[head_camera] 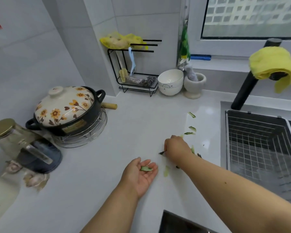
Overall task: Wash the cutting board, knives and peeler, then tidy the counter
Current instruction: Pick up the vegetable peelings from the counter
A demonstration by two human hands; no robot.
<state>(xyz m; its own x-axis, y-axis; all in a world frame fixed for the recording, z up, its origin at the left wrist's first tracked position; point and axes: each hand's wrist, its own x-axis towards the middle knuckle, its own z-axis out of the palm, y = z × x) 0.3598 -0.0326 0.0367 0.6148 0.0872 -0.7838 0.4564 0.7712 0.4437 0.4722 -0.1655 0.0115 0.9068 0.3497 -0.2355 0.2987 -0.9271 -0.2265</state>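
A: Our left hand [141,174] lies palm up on the pale grey counter [133,125], fingers relaxed and straight, cradling one thin green peel strip [146,169].

B: And our right hand [175,147] is curled down just beyond it, fingertips pinching a small dark-green peel scrap [162,153] off the surface.

A: More green peelings [191,130] lie scattered between that hand and the steel wire sink basket [259,145]. We judge them light, limp and damp, so they likely cling to the stone. Better to nip each by an end or sweep them into the cupped palm.

B: The light-blue plastic peeler [132,61] hangs on the black wire rack [134,73] by the wall. We can't see the cutting board or knives here.

A: Any writing?

B: A yellowish label on the black pot with the flowered cream lid [65,108] and dark marks on the white container [0,197] at lower left, both too blurred to read.
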